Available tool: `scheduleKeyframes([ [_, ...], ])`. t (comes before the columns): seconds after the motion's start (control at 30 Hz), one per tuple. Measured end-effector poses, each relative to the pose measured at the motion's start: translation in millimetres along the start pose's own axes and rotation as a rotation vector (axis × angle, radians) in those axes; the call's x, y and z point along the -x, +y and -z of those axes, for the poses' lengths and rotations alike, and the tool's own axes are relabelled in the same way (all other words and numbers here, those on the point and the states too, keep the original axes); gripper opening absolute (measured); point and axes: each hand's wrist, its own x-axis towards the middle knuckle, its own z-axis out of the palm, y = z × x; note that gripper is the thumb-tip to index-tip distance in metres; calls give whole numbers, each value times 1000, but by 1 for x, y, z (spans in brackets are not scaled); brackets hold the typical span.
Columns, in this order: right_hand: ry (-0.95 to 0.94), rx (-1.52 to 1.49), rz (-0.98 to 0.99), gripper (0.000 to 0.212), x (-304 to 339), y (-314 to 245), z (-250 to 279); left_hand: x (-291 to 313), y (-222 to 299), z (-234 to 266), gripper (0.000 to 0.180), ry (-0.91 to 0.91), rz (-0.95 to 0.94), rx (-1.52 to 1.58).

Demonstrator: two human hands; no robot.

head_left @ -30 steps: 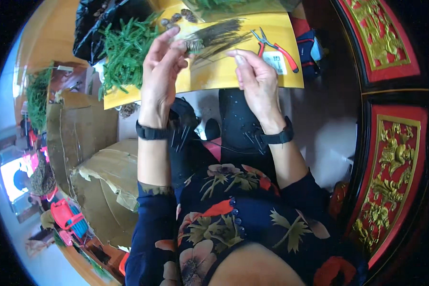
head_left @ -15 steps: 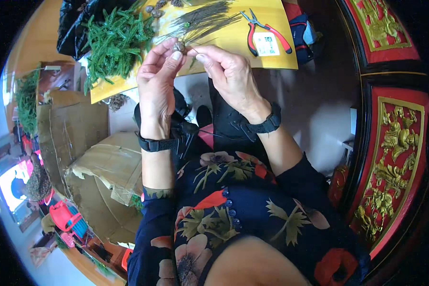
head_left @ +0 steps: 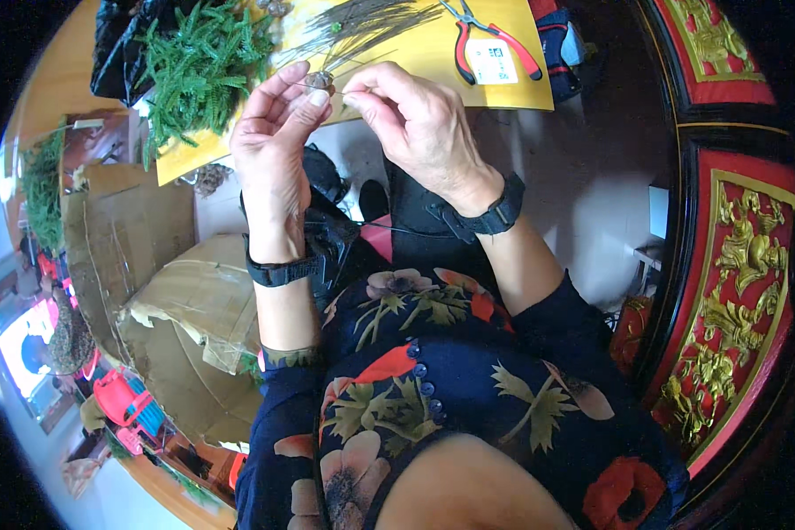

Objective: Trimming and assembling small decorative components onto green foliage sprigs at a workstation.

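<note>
Between the thumb and fingers of my left hand (head_left: 274, 146) is a small brown pine cone (head_left: 319, 80), held up over the near edge of a yellow tabletop (head_left: 194, 155). My right hand (head_left: 433, 132) is just to its right, thumb and forefinger pinched on a thin dark wire (head_left: 336, 92) that runs to the cone. How the wire sits around the cone is too small to make out. Beyond the hands lies a loose bundle of thin dark wires (head_left: 362, 28). Red-handled pliers (head_left: 463, 55) rest at the table's right, jaws apart.
Green artificial fir sprigs (head_left: 194, 75) are heaped at the table's left, beside a black plastic bag (head_left: 115, 57). A white printed label (head_left: 492, 62) lies by the pliers. Opened cardboard boxes (head_left: 132, 238) stand on the left. Red-and-gold carved panels (head_left: 742, 265) line the right.
My right hand has drawn slightly away from the pine cone, with a short stretch of wire now showing between the hands. My left hand has shifted a little left. The whole view has moved slightly.
</note>
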Motion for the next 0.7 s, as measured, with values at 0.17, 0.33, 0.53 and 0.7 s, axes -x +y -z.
scheduleKeyframes([
  [0.17, -13, 5, 13, 9, 1, 2, 0, 0, -1, -1, 37, 18, -67, -66],
  [0.33, -37, 13, 14, 9, 1, 0, 2, 0, -3, 2, 37, 29, -95, -77],
  [0.53, 8, 37, -34, 10, 3, -2, -2, 2, -3, -1, 36, 58, -125, -126],
  [0.7, 51, 34, -69, 10, 3, -4, -3, 7, -7, -3, 30, 56, -39, -88],
])
